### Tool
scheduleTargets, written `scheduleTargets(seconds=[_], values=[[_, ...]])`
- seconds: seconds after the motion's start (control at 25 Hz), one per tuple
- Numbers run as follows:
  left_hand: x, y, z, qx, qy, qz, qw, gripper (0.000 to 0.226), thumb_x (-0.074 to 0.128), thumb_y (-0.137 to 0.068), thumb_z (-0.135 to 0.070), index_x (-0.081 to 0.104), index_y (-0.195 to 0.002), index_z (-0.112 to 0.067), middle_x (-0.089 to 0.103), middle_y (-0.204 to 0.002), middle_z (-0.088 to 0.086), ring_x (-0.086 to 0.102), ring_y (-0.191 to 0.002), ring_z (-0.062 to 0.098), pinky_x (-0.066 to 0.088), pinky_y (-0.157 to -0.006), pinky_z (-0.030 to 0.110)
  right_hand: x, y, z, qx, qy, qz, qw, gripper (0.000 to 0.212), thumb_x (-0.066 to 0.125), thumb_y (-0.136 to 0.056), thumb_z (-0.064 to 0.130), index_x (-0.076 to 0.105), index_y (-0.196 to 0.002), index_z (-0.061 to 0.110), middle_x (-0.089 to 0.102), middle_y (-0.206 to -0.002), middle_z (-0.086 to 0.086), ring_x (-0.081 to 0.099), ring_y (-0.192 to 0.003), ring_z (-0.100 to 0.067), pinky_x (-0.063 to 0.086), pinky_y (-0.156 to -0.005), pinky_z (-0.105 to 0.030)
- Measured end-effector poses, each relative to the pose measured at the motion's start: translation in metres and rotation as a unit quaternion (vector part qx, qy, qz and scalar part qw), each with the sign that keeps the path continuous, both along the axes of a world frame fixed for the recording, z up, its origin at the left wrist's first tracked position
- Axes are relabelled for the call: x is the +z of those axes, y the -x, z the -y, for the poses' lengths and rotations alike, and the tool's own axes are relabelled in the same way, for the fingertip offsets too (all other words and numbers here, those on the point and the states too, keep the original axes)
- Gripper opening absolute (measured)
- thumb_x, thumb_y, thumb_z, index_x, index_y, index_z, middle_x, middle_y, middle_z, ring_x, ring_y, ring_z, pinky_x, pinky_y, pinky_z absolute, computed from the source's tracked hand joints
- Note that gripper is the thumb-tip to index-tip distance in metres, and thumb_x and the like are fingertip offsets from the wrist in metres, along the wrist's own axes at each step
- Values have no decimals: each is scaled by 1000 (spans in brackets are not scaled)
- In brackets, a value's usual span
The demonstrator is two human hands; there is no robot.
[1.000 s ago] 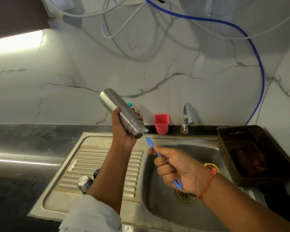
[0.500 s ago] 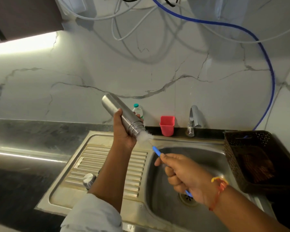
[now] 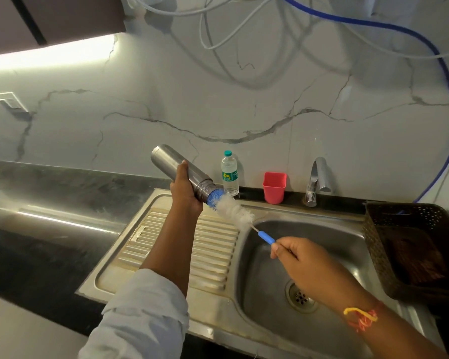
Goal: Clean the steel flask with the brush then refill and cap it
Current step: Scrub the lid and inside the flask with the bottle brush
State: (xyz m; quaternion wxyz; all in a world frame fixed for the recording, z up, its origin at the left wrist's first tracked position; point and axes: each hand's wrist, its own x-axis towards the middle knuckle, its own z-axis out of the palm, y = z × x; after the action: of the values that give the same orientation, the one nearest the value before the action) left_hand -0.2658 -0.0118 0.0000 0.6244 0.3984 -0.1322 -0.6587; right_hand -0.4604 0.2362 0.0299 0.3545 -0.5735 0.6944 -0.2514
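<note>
Brush (image 3: 233, 209): now coming almost out of flask (image 3: 178, 168); scrubbing likely finishing. Left hand (image 3: 186, 193) gripping flask, right hand (image 3: 303, 263) gripping brush.

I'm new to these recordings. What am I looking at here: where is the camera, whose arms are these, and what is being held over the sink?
There is no machine here. A person works with bare hands, and the single camera sits on their head, looking forward and down, so both arms enter from the bottom edge. The left hand grips a steel flask, tilted with its open mouth down toward the sink. The right hand pinches the blue handle of a bottle brush. The brush's blue tip is at the flask's mouth, and its white bristles are outside. On the ledge behind the sink stand a plastic water bottle, a red cup and the tap. A brown basket sits at the right.
</note>
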Motion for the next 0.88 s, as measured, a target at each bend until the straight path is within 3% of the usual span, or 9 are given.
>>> scheduleTargets(seconds=[0.12, 0.2, 0.44, 0.68, 0.88], values=[[-10, -7, 3, 19, -18, 8, 1000, 70, 84, -81, -38, 45, -134, -11, 65, -117, 17, 74, -87, 33, 62, -66, 45, -1, -2, 2, 16, 10, -52, 998, 27, 44, -102, 39, 63, -87, 29, 49, -46, 20, 44, -42, 0, 29, -45, -20], [-17, -11, 4, 28, -30, 0, 999, 70, 84, -81, -38, 46, -134, -12, 67, -117, 17, 75, -88, 34, 63, -71, 49, -2, -3, 3, 25, 15, -73, 997, 27, 43, -102, 40, 63, -87, 29, 50, -48, 12, 44, -42, 0, 29, -45, -20], [-35, -28, 11, 72, -64, -24, 995, 64, 85, -80, -35, 51, -127, -9, 72, -105, 15, 76, -74, 31, 61, -67, 44, -1, -9, 2, 53, -1, -68, 996, 25, 44, -103, 38, 63, -89, 30, 46, -52, 6, 43, -40, -1, 29, -43, -18], [-34, -42, 21, 78, -49, -43, 995, 67, 87, -77, -38, 51, -127, -10, 71, -115, 16, 77, -84, 34, 63, -77, 52, 3, -12, 5, 59, 4, -94, 994, 26, 43, -102, 39, 63, -88, 30, 49, -54, 5, 43, -43, -5, 34, -48, -24], [-30, -67, 35, 133, -49, -26, 990, 68, 84, -81, -39, 50, -131, -8, 69, -114, 16, 77, -85, 33, 64, -77, 53, 5, -2, 6, 53, 13, -137, 989, 25, 46, -101, 39, 64, -86, 30, 56, -58, 3, 51, -52, -8, 42, -55, -30]])
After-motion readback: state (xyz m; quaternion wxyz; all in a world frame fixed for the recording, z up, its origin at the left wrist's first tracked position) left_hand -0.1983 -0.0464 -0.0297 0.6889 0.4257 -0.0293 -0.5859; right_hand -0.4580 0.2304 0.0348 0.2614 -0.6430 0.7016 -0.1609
